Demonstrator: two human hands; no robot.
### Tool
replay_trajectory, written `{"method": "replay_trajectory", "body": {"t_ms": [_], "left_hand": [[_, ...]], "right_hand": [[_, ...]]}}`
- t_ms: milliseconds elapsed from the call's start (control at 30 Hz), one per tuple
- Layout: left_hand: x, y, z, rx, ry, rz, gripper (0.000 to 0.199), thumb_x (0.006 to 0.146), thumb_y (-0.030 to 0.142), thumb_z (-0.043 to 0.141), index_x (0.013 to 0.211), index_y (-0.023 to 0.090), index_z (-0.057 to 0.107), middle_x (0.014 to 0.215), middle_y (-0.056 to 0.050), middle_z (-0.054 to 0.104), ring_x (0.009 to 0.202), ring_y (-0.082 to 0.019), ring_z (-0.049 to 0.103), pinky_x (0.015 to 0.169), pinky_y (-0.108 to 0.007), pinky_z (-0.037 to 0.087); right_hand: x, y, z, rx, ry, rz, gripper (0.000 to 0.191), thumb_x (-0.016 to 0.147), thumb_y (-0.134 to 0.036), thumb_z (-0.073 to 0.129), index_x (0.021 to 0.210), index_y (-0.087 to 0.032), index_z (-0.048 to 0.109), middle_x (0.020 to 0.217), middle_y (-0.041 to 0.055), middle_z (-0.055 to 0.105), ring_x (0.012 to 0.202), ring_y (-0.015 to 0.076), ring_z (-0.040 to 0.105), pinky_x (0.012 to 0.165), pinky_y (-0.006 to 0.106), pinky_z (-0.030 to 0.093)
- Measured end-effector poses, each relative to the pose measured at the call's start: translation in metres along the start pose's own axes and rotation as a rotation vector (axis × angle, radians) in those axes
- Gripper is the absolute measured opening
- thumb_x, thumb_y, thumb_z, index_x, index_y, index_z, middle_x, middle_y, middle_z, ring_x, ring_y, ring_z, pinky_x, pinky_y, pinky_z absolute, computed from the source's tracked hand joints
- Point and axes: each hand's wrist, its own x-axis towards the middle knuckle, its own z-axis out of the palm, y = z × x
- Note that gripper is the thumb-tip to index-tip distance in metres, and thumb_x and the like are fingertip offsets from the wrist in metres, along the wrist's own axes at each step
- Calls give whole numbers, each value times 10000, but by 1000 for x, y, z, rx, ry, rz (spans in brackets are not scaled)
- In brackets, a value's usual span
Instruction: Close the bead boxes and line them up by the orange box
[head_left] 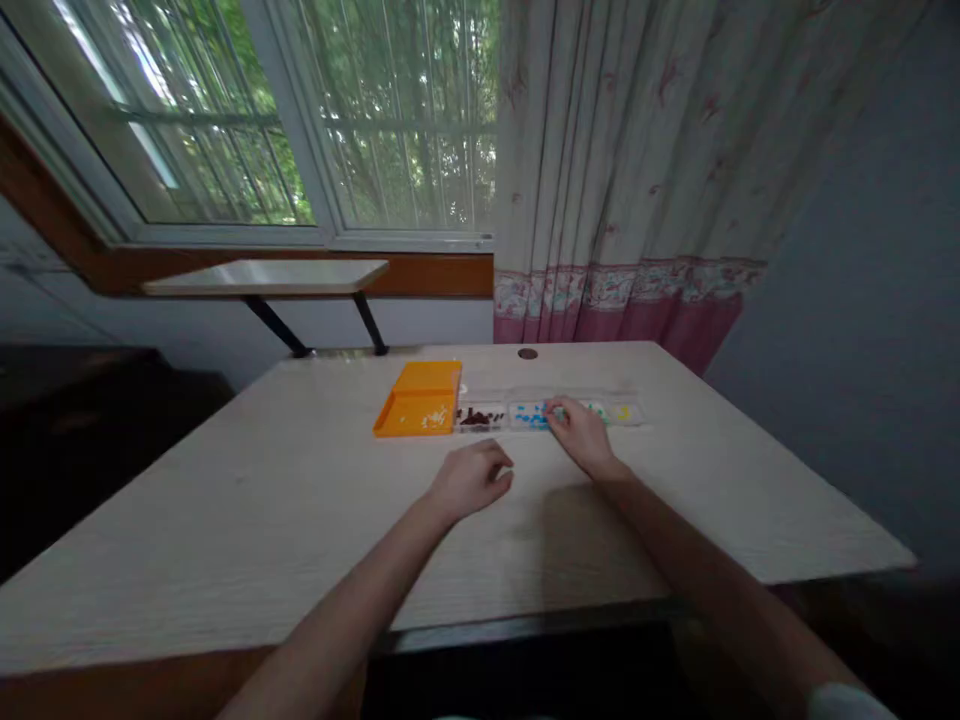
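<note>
1. The right hand [579, 432] reaches over the clear tray [637, 408], its fingertips at the right side of the blue pieces [529, 416]; whether they pinch one, I cannot tell (the fingers are small and partly turned away).
2. The left hand [472, 478] hangs in front of the dark brown pieces [478, 416], nearer the person, with fingers bent, thumb parted from them and nothing visible between. The two hands are apart from each other.
3. Along the clear tray, from left to right, lie the dark brown pieces, the blue pieces, then green pieces [598, 411] just past the right hand, and yellow pieces [623, 412] near the far right end.
4. Just beside the tray's left end, an orange case [427, 376] lies unfolded, white pieces [433, 420] scattered in its nearer half.
5. All this rests on a pale table [315, 500].
6. Beyond stand a small raised shelf [270, 272], a barred window [405, 120] and a flowered curtain [630, 150].
</note>
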Motion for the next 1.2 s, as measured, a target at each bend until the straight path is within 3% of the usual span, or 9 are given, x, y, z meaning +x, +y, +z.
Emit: {"method": "replay_trajectory", "body": {"t_ms": [133, 300, 467, 667, 767, 833, 967, 1200], "left_hand": [[1, 1, 2, -111, 27, 13, 189, 795, 244, 481, 839, 199, 660, 878, -24, 633, 816, -142, 571, 727, -230, 427], [9, -2, 6, -447, 213, -190, 249, 777, 332, 526, 811, 133, 673, 744, -51, 644, 660, -134, 540, 611, -233, 412], [14, -12, 16, -778, 231, -252, 334, 713, 415, 590, 748, 94, 679, 666, -50, 641, 595, -124, 515, 556, -226, 388], [15, -12, 15, -838, 202, -248, 350, 700, 427, 614, 760, 92, 691, 672, -53, 657, 593, -131, 530, 574, -238, 402], [13, -12, 8, -740, 235, -238, 330, 755, 404, 551, 814, 109, 688, 771, -71, 677, 699, -163, 577, 665, -269, 436], [9, -12, 2, -532, 225, -186, 292, 782, 373, 518, 829, 138, 685, 816, -68, 673, 764, -172, 582, 718, -278, 435], [-1, -13, -7, -151, 88, -62, 227, 780, 335, 524, 883, 198, 672, 861, -44, 652, 802, -169, 576, 730, -265, 426], [-6, -12, -8, -7, -11, -19, 226, 770, 290, 504, 922, 215, 653, 904, -27, 637, 810, -157, 579, 728, -244, 435]], "right_hand": [[-9, -3, -2, 69, -46, -175, 148, 808, -218, 519, 929, -193, 600, 927, 37, 656, 852, 164, 612, 754, 273, 470], [-23, -19, 3, 196, -76, -434, 128, 833, -227, 524, 908, -204, 625, 865, 29, 665, 826, 129, 617, 732, 223, 472], [-27, -31, 11, 197, -13, -476, 136, 848, -262, 526, 867, -197, 645, 819, 28, 671, 770, 119, 619, 702, 211, 472], [-28, -33, 11, 177, -1, -499, 137, 857, -257, 520, 851, -187, 637, 798, 27, 664, 747, 119, 615, 698, 218, 471], [-26, -33, 7, 229, 39, -491, 128, 862, -238, 508, 871, -179, 621, 817, 39, 657, 765, 127, 610, 709, 232, 482], [-24, -32, 2, 267, 126, -472, 117, 861, -222, 507, 866, -178, 615, 804, 43, 654, 767, 132, 608, 706, 240, 489], [-20, -30, -8, 301, 285, -414, 102, 854, -205, 514, 852, -190, 615, 776, 36, 654, 758, 132, 607, 684, 243, 499], [-17, -24, -14, 280, 256, -379, 117, 855, -222, 510, 859, -195, 623, 802, 33, 656, 776, 134, 607, 707, 249, 489]]}}
